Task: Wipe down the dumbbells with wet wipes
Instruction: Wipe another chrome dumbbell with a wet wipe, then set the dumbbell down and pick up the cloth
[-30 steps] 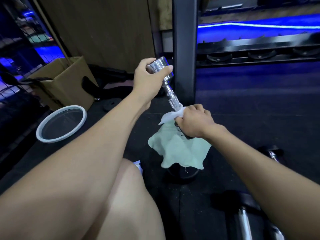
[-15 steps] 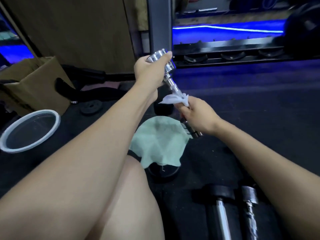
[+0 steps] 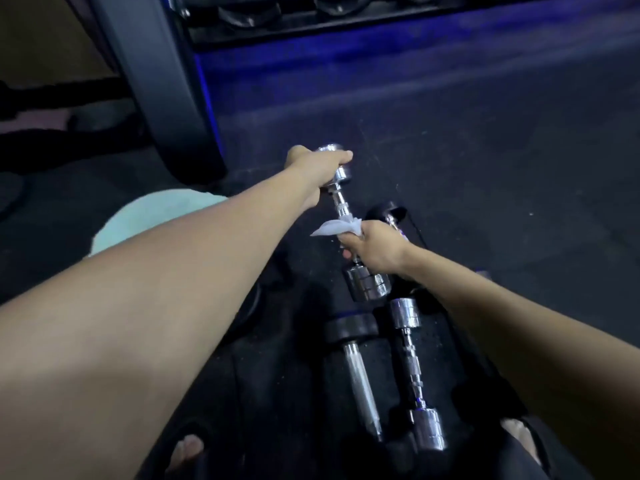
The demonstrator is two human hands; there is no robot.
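Observation:
A chrome dumbbell [image 3: 366, 285] is held low over the dark floor, slanting away from me. My left hand [image 3: 317, 168] grips its far head. My right hand [image 3: 372, 245] is wrapped round the handle with a white wet wipe [image 3: 333, 227] bunched under the fingers, one corner sticking out to the left. Two more dumbbells lie on the floor in front of me: one with black heads [image 3: 353, 362] and a chrome one [image 3: 414, 372] beside it on the right. Another black-headed dumbbell [image 3: 388, 212] lies behind my right hand, mostly hidden.
A pale green cloth [image 3: 152, 216] lies on the floor behind my left forearm. A dark upright post [image 3: 162, 84] of a rack rises at the upper left, with a low rack shelf [image 3: 311, 19] lit blue along the back. My sandalled feet [image 3: 188, 452] show at the bottom.
Both hands have carried the chrome dumbbell down and to the right, close to the dumbbells on the floor. My view has tilted down; the box and round lid are out of sight.

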